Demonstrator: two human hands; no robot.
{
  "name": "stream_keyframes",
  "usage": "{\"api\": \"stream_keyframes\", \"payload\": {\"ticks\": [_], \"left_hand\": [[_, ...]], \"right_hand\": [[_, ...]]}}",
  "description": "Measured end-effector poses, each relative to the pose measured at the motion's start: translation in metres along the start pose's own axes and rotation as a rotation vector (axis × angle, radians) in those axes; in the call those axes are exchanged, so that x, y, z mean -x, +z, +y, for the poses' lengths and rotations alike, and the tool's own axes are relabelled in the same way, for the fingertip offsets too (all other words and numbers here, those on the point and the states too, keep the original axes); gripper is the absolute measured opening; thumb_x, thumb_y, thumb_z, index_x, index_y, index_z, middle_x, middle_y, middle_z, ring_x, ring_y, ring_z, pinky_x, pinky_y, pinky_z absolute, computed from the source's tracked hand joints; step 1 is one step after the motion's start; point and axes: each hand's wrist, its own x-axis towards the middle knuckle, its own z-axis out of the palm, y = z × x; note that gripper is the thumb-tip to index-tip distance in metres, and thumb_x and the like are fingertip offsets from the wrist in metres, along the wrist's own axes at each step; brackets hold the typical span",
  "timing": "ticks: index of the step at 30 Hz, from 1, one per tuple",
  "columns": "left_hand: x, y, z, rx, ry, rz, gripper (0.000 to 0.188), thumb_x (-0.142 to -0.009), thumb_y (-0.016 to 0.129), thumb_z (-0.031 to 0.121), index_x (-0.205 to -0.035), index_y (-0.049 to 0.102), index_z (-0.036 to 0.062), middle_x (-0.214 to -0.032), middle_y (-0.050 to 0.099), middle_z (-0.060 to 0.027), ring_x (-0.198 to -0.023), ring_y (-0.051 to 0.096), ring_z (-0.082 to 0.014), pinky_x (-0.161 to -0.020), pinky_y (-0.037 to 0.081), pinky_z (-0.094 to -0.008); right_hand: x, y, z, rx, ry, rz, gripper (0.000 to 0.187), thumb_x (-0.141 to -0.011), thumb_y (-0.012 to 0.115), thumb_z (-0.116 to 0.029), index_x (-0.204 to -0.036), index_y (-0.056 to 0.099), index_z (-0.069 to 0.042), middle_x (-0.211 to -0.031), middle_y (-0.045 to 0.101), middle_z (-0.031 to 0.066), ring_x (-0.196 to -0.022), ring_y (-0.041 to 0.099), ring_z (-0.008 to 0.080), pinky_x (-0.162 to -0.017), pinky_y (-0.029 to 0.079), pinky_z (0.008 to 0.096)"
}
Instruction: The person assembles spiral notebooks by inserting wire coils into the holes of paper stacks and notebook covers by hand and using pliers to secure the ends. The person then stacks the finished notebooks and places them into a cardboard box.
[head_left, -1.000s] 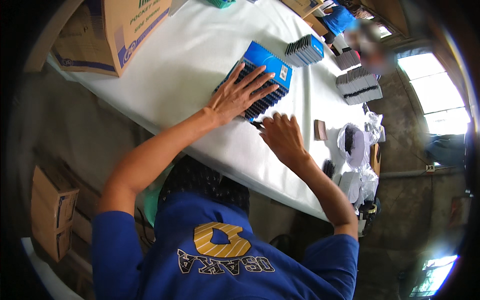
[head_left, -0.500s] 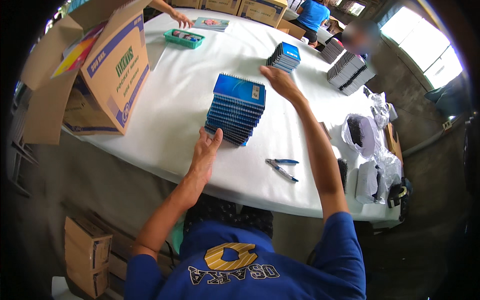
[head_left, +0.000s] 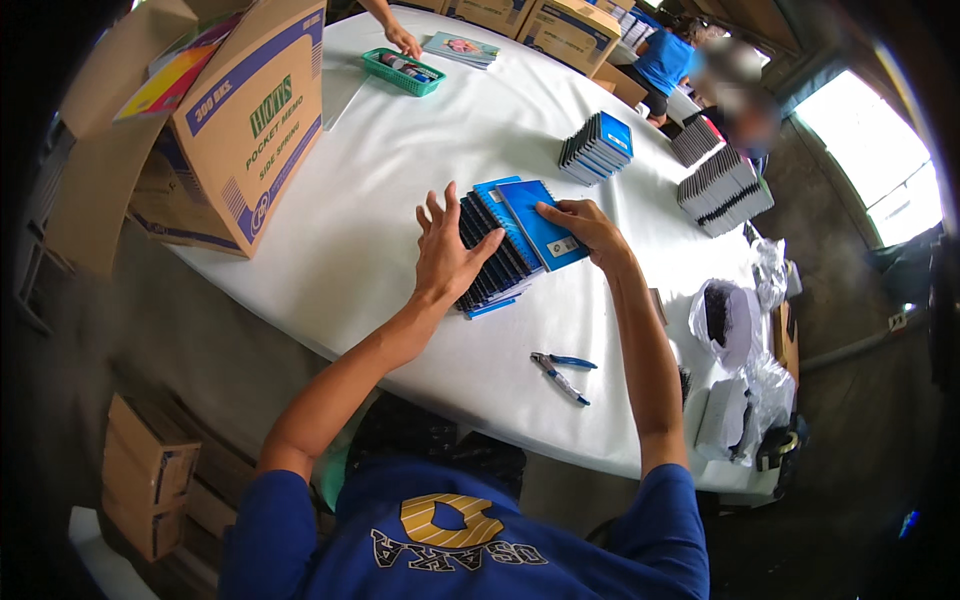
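Observation:
A stack of blue spiral notebooks stands in front of me on the white-covered table, its edges uneven. My right hand pinches the corner of a blue notebook at the top of that stack, thumb on its cover. This notebook sits askew, shifted toward the right. My left hand is open at the left side of the stack, fingers spread and thumb reaching across the spiral edges; whether it presses on them I cannot tell. Blue-handled pliers lie spread on the table nearer to me.
Another blue notebook stack stands farther back. Stacked notebooks and plastic-wrapped black coils line the right side. A large open carton occupies the left. Another person's hand is beside a green basket.
My right hand has come from beside the farther stack to the near one and grasped a notebook. My left hand has moved up along the stack with fingers spreading.

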Motion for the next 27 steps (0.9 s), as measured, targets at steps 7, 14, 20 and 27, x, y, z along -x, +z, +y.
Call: {"api": "stream_keyframes", "payload": {"ticks": [7,14,20,27], "left_hand": [[-0.002,0.004,0.023,-0.081,0.089,0.074,0.095,-0.081,0.071,0.048,-0.148,0.020,0.0053,-0.151,0.017,-0.0300,-0.140,0.010,-0.0518,-0.109,0.026,-0.0591],[0.027,-0.005,0.010,-0.329,0.265,0.078,0.049,-0.094,0.057,0.034,-0.129,0.055,-0.0014,-0.153,0.018,-0.0244,-0.141,0.013,-0.0486,-0.109,0.027,-0.0565],[0.024,-0.007,0.016,-0.322,0.304,0.133,0.041,-0.097,0.053,0.029,-0.125,0.060,0.0000,-0.151,0.024,-0.0233,-0.139,0.018,-0.0493,-0.108,0.028,-0.0571],[0.017,0.000,0.036,-0.349,0.407,0.071,0.050,-0.097,0.052,0.029,-0.137,0.045,-0.0003,-0.144,0.037,-0.0276,-0.140,0.021,-0.0455,-0.110,0.024,-0.0579]], "right_hand": [[-0.011,-0.016,0.032,-0.423,0.067,-0.109,0.069,-0.081,0.075,-0.038,-0.118,0.055,0.017,-0.092,0.068,0.0224,-0.065,0.070,0.0205,-0.057,0.060,0.0291],[-0.012,-0.018,0.061,-0.736,0.200,-0.134,0.061,-0.086,0.071,-0.035,-0.115,0.054,0.016,-0.086,0.068,0.0177,-0.064,0.070,0.0193,-0.054,0.060,0.0285],[-0.001,-0.009,0.034,-0.714,0.168,-0.205,0.070,-0.086,0.071,-0.033,-0.124,0.044,0.018,-0.094,0.067,0.0202,-0.070,0.070,0.0186,-0.059,0.061,0.0273],[0.003,-0.011,0.057,-0.790,0.080,-0.200,0.068,-0.083,0.073,-0.027,-0.128,0.042,0.014,-0.101,0.066,0.0221,-0.078,0.071,0.0213,-0.068,0.061,0.0297]]}}
